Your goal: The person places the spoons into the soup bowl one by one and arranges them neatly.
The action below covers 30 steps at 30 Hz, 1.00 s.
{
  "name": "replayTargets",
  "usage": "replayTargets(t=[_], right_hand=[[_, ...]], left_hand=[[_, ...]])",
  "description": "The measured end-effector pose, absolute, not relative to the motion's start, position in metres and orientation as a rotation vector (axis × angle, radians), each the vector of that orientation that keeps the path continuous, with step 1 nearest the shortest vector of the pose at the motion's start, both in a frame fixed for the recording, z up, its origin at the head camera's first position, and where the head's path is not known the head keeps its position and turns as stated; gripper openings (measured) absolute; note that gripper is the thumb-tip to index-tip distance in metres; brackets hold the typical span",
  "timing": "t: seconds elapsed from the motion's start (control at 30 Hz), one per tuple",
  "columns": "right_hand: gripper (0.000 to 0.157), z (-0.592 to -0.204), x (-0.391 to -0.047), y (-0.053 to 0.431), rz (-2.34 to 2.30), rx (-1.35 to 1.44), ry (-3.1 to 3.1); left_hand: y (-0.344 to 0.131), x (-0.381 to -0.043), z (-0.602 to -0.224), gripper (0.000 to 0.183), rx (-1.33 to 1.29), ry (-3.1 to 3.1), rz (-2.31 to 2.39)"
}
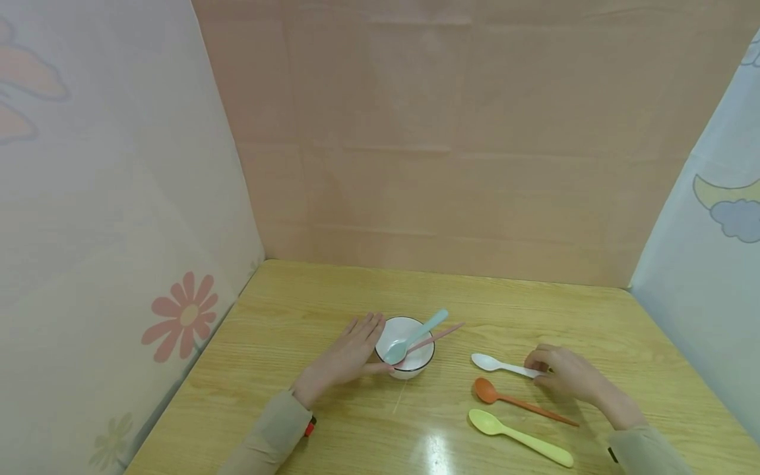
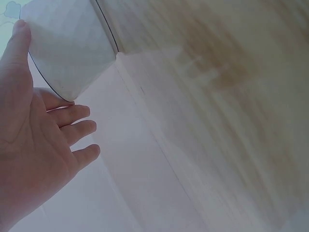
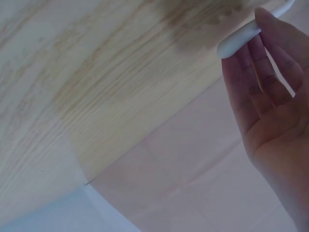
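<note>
A white bowl (image 1: 404, 374) with a dark rim stands mid-table. In it lean a light blue spoon (image 1: 427, 327) and a thin pink utensil (image 1: 449, 330), whose lower end is hidden. My left hand (image 1: 350, 356) rests against the bowl's left side, fingers extended, thumb along the near side; the left wrist view shows thumb and forefinger touching the bowl (image 2: 72, 43). To the right, my right hand (image 1: 567, 375) pinches the handle end of a white spoon (image 1: 505, 366) between thumb and fingers. In the right wrist view the handle (image 3: 239, 41) lies across the fingertips.
Nearer me than the white spoon lie an orange spoon (image 1: 522, 404) and a yellow spoon (image 1: 522, 441), their bowls pointing left. The wooden table (image 1: 332, 290) meets a pinkish-brown backdrop (image 1: 445, 165) behind, with patterned cloth walls (image 1: 119, 198) on both sides.
</note>
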State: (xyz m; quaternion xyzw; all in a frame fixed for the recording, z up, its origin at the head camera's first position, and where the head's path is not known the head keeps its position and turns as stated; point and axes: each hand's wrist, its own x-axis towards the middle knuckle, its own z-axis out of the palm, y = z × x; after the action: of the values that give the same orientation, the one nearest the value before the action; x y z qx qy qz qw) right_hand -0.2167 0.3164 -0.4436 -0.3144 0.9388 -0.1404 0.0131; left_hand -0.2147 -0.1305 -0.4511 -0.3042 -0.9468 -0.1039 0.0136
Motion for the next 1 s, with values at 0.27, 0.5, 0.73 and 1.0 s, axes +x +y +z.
replayTargets(t=[0.27, 0.5, 0.73, 1.0], right_hand=[[0.02, -0.442, -0.218, 0.319, -0.427, -1.025, 2.931], [0.021, -0.44, -0.216, 0.319, -0.419, -1.034, 2.944], [0.02, -0.438, -0.217, 0.318, -0.39, -1.012, 2.955], [0.023, -0.432, -0.219, 0.317, -0.366, -1.095, 3.005]], left_hand=[[-0.131, -0.214, -0.45, 0.097, -0.948, -2.947, -0.321], [-0.13, -0.215, -0.451, 0.097, -0.947, -2.96, -0.353], [-0.13, -0.216, -0.452, 0.098, -0.944, -2.954, -0.335], [-0.131, -0.216, -0.454, 0.098, -0.944, -2.95, -0.34]])
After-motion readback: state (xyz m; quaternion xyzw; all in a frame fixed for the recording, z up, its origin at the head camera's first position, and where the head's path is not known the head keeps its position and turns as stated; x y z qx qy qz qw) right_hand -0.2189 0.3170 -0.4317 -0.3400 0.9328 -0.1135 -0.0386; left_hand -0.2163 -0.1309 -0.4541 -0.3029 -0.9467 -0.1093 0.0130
